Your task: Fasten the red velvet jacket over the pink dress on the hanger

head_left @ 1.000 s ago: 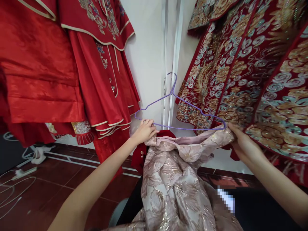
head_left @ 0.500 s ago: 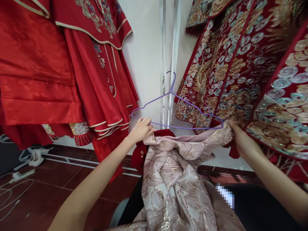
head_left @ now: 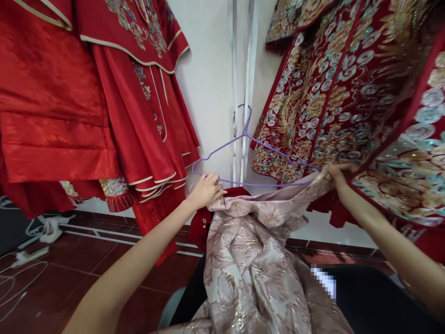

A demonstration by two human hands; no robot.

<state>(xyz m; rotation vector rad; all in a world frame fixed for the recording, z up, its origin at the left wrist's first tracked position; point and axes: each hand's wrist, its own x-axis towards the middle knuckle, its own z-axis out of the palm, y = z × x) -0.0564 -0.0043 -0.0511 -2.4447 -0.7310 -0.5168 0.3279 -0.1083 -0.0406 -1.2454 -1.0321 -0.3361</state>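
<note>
While the left hand (head_left: 206, 189) is closed on the pink dress (head_left: 250, 250) together with the hanger (head_left: 257, 185), the right hand (head_left: 335, 172) pinches the dress edge at the far end, so the cloth lies stretched along the wire, between hanging red robes (head_left: 347, 93).

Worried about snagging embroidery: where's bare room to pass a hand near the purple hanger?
Bare wall shows between the red satin robes and the embroidered robes, above the purple hanger. Floor tiles lie open left of the pink brocade garment. Crowded at the hanger's ends, where left hand and right hand grip that garment.
</note>
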